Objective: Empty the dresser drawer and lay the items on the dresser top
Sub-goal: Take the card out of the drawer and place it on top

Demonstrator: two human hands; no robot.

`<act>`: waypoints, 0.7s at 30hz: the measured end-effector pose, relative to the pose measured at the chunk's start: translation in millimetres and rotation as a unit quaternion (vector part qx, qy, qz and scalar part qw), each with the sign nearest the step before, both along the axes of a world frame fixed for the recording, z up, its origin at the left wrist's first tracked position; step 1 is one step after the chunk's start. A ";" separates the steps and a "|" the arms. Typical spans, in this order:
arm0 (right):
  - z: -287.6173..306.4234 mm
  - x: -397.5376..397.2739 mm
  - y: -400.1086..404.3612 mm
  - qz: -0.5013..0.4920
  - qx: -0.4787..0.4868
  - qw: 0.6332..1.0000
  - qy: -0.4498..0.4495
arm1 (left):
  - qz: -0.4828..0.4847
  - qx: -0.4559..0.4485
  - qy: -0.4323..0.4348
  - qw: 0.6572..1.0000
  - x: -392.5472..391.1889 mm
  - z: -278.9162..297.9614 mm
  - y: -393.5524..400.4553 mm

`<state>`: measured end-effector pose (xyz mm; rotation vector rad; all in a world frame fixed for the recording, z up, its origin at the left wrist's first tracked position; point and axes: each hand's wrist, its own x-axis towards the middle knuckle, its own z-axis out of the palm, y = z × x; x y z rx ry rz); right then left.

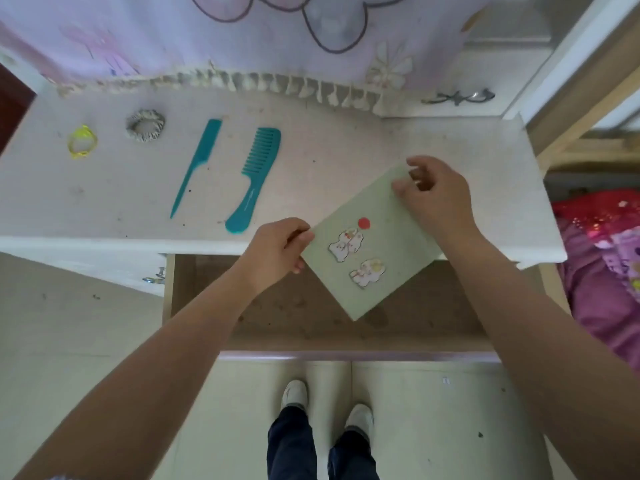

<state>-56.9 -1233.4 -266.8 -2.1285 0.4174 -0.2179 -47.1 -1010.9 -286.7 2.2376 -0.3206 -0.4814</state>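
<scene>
Writing runs faintly along the handle of the wide-tooth comb (254, 181), too small to read; no other lettering shows. The green notebook (367, 244) bears a red dot sticker and two pale cartoon-animal stickers on its cover.

The drawer (311, 306) stands pulled open in the middle of the frame, and its brown floor shows only specks and stains where it can be seen.

Tilted on a diagonal, the notebook sits at center right, its upper part over the front edge of the dresser top (121, 188) and its lower corner over the open drawer. The left hand (277, 251) pinches the notebook's left edge, thumb on the cover and fingers curled beneath. The right hand (436, 195) grips the upper right corner with thumb and fingertips closed on it.

On the dresser top, left of the notebook and apart from it, lie the wide-tooth comb and, just beside it, a teal tail comb (197, 164). Farther toward the upper left lie a patterned scrunchie (145, 125) and a yellow hair tie (82, 142). A fringed curtain (242, 36) hangs along the back edge.
</scene>
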 end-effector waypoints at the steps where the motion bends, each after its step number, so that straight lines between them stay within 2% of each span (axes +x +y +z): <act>1: 3.3 13.2 -3.3 0.011 -0.058 0.998 0.012 | 0.043 -0.041 0.030 0.998 3.4 -2.5 -7.7; 3: 0.6 30.1 -9.9 0.053 -0.189 0.976 0.092 | 0.122 -0.106 0.076 0.984 7.1 -10.5 -24.0; 5: -11.0 29.1 -10.9 0.114 -0.281 0.935 0.181 | 0.193 -0.132 0.098 0.967 9.8 -16.5 -38.9; 7: -31.9 14.8 -8.1 0.187 -0.312 0.905 0.221 | 0.235 -0.134 0.117 0.956 15.9 -22.3 -49.0; 9: -53.8 -4.2 -6.0 0.223 -0.316 0.895 0.222 | 0.238 -0.091 0.109 0.961 25.0 -24.7 -52.9; 11: -65.4 -12.1 -7.7 0.217 -0.331 0.899 0.189 | 0.202 0.038 0.019 0.978 31.2 -23.8 -52.1; 13: -71.4 -15.4 -9.4 0.197 -0.319 0.914 0.155 | 0.165 0.145 -0.062 0.974 23.2 -18.5 -50.7; 15: -74.3 -24.5 -8.9 0.168 -0.281 0.936 0.130 | 0.125 0.192 -0.114 0.967 5.5 -21.1 -45.5; 17: -74.0 -43.2 -7.5 0.155 -0.247 0.951 0.101 | 0.054 0.193 -0.173 0.964 -19.2 -27.6 -34.9; 19: -77.7 -78.6 -5.4 0.208 -0.283 0.935 0.058 | -0.083 0.204 -0.220 0.950 -52.0 -38.3 -20.3; 21: -86.4 -119.3 -1.1 0.307 -0.356 0.881 0.054 | -0.225 0.266 -0.262 0.900 -85.5 -59.2 -1.9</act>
